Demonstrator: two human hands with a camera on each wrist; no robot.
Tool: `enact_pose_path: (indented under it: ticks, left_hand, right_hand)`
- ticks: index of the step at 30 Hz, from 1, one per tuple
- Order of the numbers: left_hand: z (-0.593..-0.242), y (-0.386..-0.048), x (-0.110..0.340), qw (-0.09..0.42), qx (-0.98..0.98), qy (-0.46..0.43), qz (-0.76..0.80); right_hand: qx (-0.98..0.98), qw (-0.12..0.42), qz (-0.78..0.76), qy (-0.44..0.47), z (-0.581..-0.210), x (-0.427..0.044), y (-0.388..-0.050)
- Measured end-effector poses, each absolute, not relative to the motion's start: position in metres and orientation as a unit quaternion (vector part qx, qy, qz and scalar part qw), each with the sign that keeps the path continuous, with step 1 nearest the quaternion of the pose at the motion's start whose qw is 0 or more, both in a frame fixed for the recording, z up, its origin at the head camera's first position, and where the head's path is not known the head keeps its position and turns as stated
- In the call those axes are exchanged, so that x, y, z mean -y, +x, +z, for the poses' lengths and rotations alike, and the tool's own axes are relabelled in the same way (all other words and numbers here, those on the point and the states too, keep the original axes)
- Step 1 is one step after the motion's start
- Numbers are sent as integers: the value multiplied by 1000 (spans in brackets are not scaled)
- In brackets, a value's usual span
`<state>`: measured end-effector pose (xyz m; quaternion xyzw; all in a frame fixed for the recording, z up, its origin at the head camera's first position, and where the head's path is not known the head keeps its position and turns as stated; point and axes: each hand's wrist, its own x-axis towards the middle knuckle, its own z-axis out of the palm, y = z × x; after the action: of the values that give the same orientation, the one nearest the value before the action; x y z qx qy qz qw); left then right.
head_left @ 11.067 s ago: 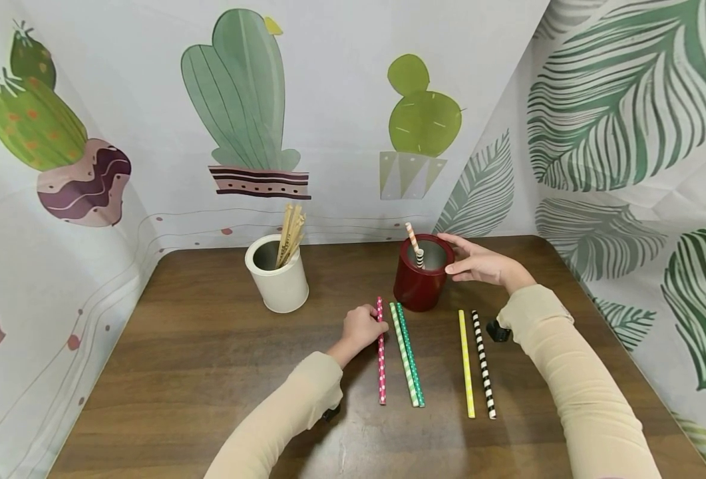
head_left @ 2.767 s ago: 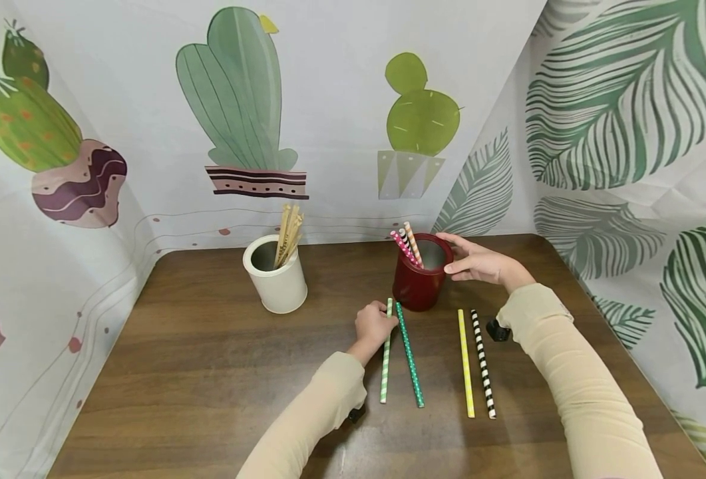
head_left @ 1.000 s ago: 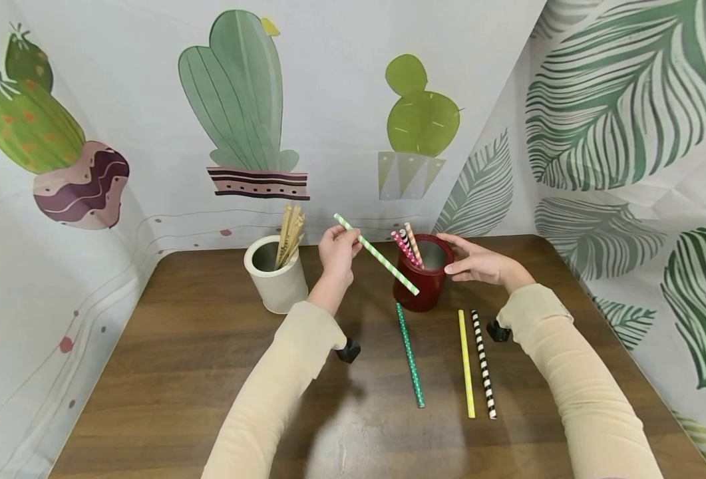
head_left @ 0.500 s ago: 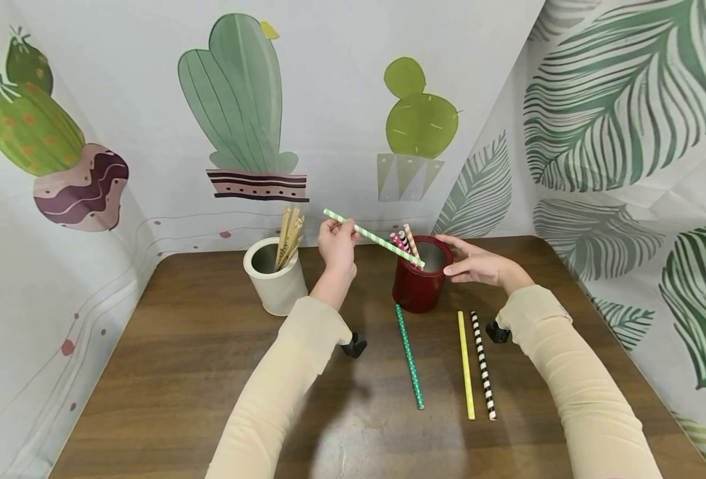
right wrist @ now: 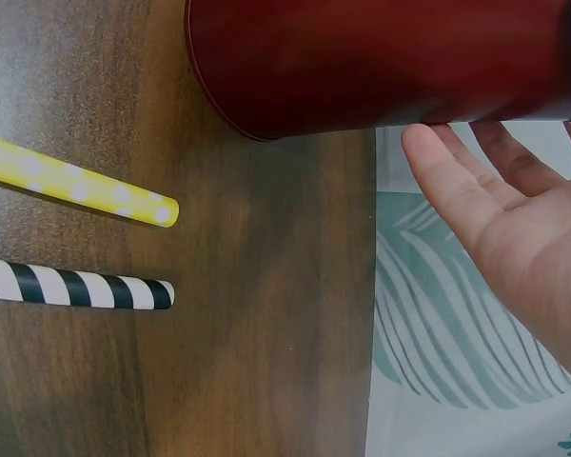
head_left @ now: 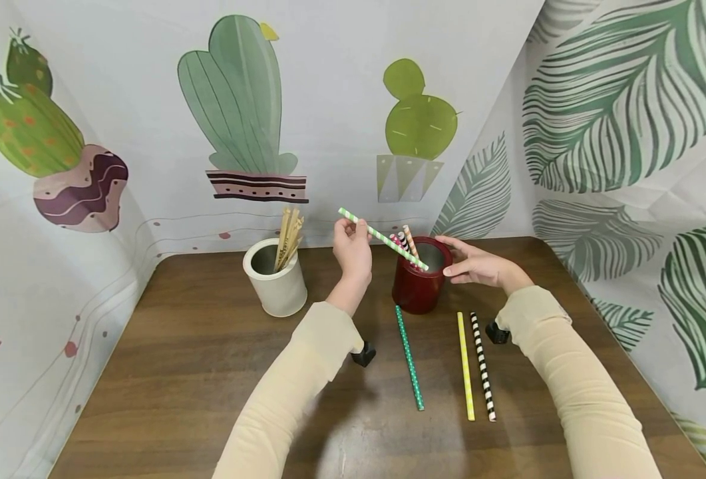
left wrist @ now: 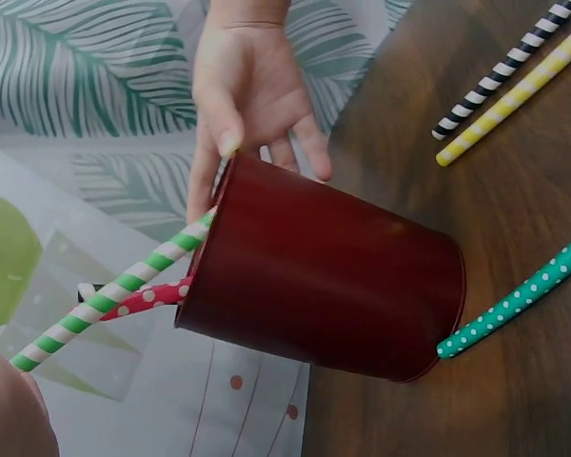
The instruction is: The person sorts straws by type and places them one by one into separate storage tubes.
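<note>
My left hand [head_left: 353, 256] pinches a green-and-white striped paper straw [head_left: 388, 243] near its upper end. The straw slants down to the right, its low end at the mouth of the dark red can [head_left: 418, 289]. In the left wrist view that end of the striped straw [left wrist: 124, 286] passes behind the can's rim. Inside the can lean a pink dotted straw [head_left: 394, 239], a black-and-white one [head_left: 402, 237] and an orange-striped one [head_left: 410, 241]. My right hand [head_left: 478, 264] rests on the can's right side, fingers extended, thumb at the rim.
On the wooden table [head_left: 209, 372] lie a green dotted straw [head_left: 409, 359], a yellow straw [head_left: 466, 366] and a black-and-white straw [head_left: 482, 366]. A cream can [head_left: 281, 293] holding tan wrapped sticks [head_left: 289, 239] stands left of the red can. Behind hangs a printed cloth [head_left: 335, 100].
The pink straw went from the table into the red can. My left hand then lifted the green-striped straw off the table and brought its end to the can's mouth. My right hand stayed put.
</note>
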<state>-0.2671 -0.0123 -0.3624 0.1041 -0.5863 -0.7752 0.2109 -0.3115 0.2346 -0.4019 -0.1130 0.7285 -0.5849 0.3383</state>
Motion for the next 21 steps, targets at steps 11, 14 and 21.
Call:
enact_pose_path:
  ticks: [11, 14, 21]
  left_hand:
    - [-373, -260, 1, 209, 651, 81, -725]
    - [-376, -259, -1, 201, 663, 78, -717]
    - [-383, -258, -5, 182, 695, 77, -691]
  right_hand:
    - [-727, 340, -586, -113, -401, -234, -311]
    - [-728, 340, -585, -111, -401, -234, -311]
    - [-729, 338, -584, -112, -401, -234, -310]
